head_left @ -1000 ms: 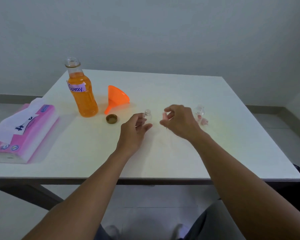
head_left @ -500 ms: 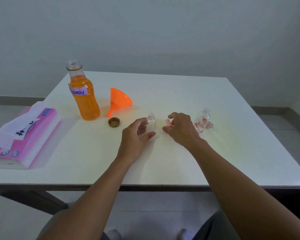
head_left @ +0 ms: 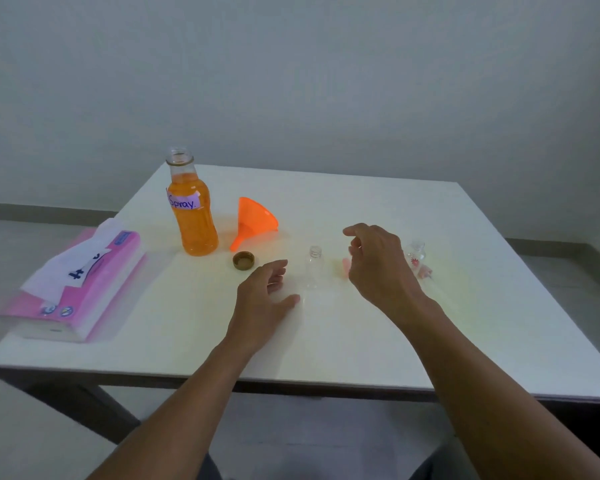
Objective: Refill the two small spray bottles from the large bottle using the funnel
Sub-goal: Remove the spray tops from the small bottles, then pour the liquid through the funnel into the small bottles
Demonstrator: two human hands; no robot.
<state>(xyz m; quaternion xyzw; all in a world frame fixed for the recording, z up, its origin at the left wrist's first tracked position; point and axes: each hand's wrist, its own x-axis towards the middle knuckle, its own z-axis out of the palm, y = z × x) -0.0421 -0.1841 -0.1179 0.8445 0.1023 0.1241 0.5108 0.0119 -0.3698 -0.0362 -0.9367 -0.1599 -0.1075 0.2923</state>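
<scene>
On the white bench point(head_left: 361, 341) the large bottle point(head_left: 194, 216) stood upright and uncapped at the far left, mostly full of orange liquid and bearing a pale label that read "Spray." Just to its right the orange funnel point(head_left: 255, 220) lay on its side, its spout pointing down toward the brown cap point(head_left: 244, 260), which sat open side up near the bottle's base. Near the middle of the bench a small clear spray bottle point(head_left: 314, 268) stood upright with its neck open. The left hand point(head_left: 264, 299) was just to the left of it, fingers point(head_left: 279, 271) loosely spread and relaxed, gripping nothing; whether the thumb touched the bottle could not be told. The right hand point(head_left: 378, 268) was on the bottle's other side, its fingers point(head_left: 352, 232) loosely curled and apart, with nothing between them. A pink piece point(head_left: 346, 268) lay on the bench just beside that hand. Behind the right hand, partly hidden, the second small bottle point(head_left: 415, 254) with a red print stood upright and open, another pink piece point(head_left: 425, 271) beside it. A pink tissue pack point(head_left: 80, 289) lay at the bench's left edge, well apart from the bottles.
</scene>
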